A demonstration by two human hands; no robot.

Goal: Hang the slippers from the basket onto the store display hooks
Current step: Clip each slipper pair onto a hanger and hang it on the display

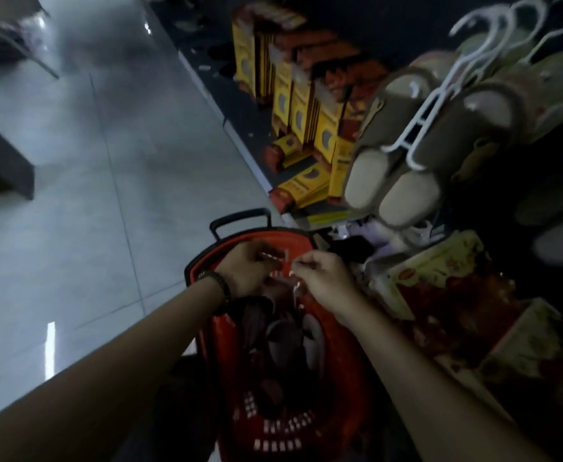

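A red basket (350, 388) stands on the floor below me with dark maroon slippers (286, 331) inside. Both my hands are over its far end. My left hand (246, 268) curls around the top of a dark slipper pair. My right hand (323, 278) pinches a thin white hanger piece (295, 288) on that pair. Beige and brown slippers (403, 155) hang on white hangers (440, 95) from the display at the upper right. The picture is blurred, so the exact grip is hard to read.
Yellow and red boxes (300, 105) line the low shelf at the back. Flat red-and-cream packages (446, 285) lie to the right of the basket. The basket's black handle (240, 218) stands up at its far end. Grey tiled floor (90, 195) spreads to the left.
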